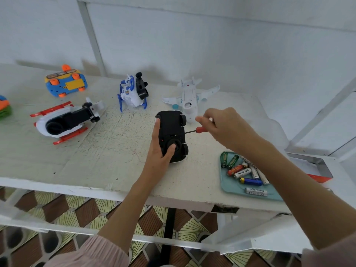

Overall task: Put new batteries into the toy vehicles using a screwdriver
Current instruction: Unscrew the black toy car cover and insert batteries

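A black toy car [172, 130] lies upside down on the white table [107, 151], wheels up. My left hand [160, 149] grips its left side, thumb on the underside. My right hand [223, 126] holds a red-handled screwdriver [198, 130], whose thin tip touches the car's underside from the right. A teal tray [231, 186] with several batteries [242, 173] sits at the front right, partly under my right forearm.
Other toys lie overturned at the back: a white plane [189, 99], a blue-and-white vehicle [133, 92], a red-and-white boat-like toy [65, 120], a blue-and-orange car [66, 83]. A colourful object [4, 106] shows at the left edge. A metal frame [314, 164] stands right of the tray.
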### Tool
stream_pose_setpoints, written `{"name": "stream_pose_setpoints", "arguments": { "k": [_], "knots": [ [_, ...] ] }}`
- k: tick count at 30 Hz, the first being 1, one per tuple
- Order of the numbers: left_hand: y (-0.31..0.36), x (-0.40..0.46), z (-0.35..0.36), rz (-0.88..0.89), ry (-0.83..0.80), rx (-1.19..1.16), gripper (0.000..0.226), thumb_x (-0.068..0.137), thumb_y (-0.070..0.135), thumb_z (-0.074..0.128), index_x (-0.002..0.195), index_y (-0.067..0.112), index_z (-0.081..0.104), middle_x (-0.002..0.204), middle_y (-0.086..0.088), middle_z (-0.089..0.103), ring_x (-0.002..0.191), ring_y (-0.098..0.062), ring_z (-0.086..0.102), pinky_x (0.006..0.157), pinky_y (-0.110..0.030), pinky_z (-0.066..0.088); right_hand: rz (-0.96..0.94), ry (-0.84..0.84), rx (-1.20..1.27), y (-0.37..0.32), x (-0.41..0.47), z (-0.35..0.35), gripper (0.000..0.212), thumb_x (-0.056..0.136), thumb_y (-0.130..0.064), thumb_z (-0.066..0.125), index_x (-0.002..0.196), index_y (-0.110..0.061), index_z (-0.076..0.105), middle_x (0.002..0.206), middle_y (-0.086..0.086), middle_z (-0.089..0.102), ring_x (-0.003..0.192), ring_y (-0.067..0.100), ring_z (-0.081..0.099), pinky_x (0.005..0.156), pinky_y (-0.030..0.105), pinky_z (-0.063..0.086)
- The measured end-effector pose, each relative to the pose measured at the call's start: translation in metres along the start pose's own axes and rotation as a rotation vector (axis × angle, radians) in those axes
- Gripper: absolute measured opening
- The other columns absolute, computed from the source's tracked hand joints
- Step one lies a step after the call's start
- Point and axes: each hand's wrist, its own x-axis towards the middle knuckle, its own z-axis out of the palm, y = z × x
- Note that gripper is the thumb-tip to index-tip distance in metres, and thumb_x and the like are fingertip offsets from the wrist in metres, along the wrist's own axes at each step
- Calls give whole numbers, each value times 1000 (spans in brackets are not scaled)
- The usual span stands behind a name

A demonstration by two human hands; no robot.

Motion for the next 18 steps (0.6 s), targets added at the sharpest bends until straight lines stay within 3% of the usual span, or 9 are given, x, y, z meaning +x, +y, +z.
{"name": "stream_pose_setpoints", "arguments": {
  "k": [2,5,8,10,11,13,15,18],
  "knots": [
    [1,-1,0,-5,0,1,76,91,32,52,142,59,2,156,2,24,136,-20,40,109,-50,38,-57,25,53,1,0,-1,23,91,-24,57,97,-2,62,58,-15,47,45,0,47,48,10,37],
    [3,-1,1,-3,-1,-8,76,91,27,51,142,58,3,155,3,25,134,-16,42,109,-47,39,-162,14,167,0,1,-4,14,80,-9,68,92,-7,63,74,-12,46,63,1,48,65,6,40],
    [5,-1,2,-5,-6,-21,77,91,25,51,141,58,3,154,3,28,132,-14,44,108,-45,40,-117,-51,164,-2,1,-4,26,82,-27,66,102,-12,59,86,-5,52,69,3,53,70,18,48],
    [5,-1,2,-4,2,-30,77,91,25,51,140,61,5,153,4,28,132,-13,43,109,-46,39,-22,-62,84,-1,2,-4,36,86,-44,56,102,-12,57,81,-8,60,56,4,54,57,21,47],
    [5,-1,2,-3,5,-32,77,91,26,51,140,62,5,153,4,28,133,-14,43,109,-46,39,-9,-51,72,0,2,-4,35,88,-44,53,97,-11,58,75,-11,61,49,6,54,51,17,45],
    [5,-1,2,-3,3,-32,76,91,28,52,140,62,5,154,3,28,133,-16,43,108,-48,39,-84,-4,67,1,2,-3,22,89,-28,59,91,-6,62,65,-15,54,49,-1,53,51,9,41],
    [5,-1,2,-4,-2,-35,76,91,26,51,141,59,4,154,1,28,132,-16,45,108,-45,40,-190,11,54,1,1,-2,13,84,-13,64,93,-4,64,70,-15,46,58,-3,50,60,6,40],
    [6,-1,2,1,-4,-41,76,91,25,51,139,62,5,153,2,29,131,-14,45,107,-39,42,-152,-21,-38,0,1,1,29,87,-29,59,107,-8,58,84,-7,53,72,13,58,72,27,51]
  ]
}}
